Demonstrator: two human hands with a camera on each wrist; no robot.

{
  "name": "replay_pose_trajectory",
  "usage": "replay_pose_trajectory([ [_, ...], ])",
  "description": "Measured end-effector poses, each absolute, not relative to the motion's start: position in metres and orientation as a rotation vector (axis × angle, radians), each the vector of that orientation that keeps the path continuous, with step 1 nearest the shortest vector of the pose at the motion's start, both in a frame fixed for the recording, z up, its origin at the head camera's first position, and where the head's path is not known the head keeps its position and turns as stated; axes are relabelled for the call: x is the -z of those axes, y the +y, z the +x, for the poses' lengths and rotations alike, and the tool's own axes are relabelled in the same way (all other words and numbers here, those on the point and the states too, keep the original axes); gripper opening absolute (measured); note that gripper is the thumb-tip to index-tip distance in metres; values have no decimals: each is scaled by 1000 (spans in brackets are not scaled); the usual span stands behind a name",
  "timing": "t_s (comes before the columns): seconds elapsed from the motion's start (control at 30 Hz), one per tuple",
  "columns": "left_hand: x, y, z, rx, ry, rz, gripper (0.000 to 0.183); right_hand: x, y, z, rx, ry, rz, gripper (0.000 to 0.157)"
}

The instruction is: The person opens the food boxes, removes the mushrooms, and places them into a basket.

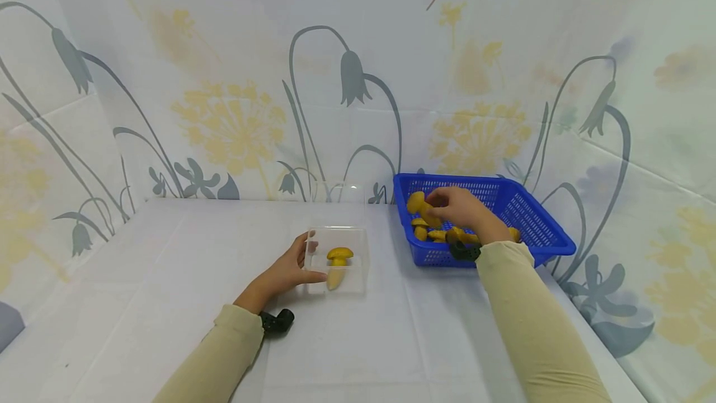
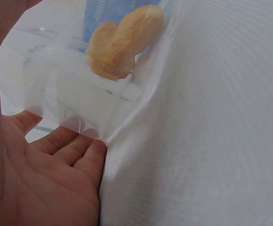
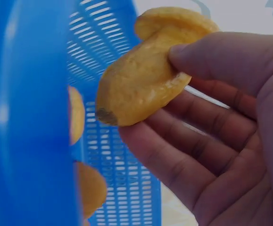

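My left hand point(image 1: 288, 269) holds a clear plastic box point(image 1: 358, 285) at its left side, thumb at the front and fingers farther back. In the left wrist view its fingertips point(image 2: 96, 146) touch the box wall near the cloth. Inside the box lies a yellow mushroom point(image 1: 339, 255), cap toward the back. Over the left part of a blue plastic basket point(image 1: 537, 222), my right hand point(image 1: 461, 207) pinches another yellow mushroom point(image 3: 141, 80) between thumb and fingers. Several more yellow mushrooms point(image 1: 438, 236) lie in the basket, partly hidden by the hand and the front wall.
A transparent upright panel point(image 1: 338, 194), seemingly the box's lid, rises behind the box. White cloth point(image 1: 168, 303) covers the table. A flower-patterned sheet point(image 1: 240, 48) hangs along the back and sides. A grey object point(image 1: 8, 325) shows at the left edge.
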State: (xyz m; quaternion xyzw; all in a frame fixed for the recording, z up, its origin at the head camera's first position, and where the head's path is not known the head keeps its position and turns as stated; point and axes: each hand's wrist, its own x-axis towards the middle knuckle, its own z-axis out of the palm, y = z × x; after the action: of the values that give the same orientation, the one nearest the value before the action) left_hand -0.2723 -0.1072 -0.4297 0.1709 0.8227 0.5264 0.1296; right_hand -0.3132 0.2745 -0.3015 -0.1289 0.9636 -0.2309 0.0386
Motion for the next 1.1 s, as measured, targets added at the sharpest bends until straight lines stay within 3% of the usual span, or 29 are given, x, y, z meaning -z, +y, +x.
replay_pose_trajectory([
  [1.1,427,-107,-270,-1519,2407,486,105,311,262,-311,450,2955,-403,26],
])
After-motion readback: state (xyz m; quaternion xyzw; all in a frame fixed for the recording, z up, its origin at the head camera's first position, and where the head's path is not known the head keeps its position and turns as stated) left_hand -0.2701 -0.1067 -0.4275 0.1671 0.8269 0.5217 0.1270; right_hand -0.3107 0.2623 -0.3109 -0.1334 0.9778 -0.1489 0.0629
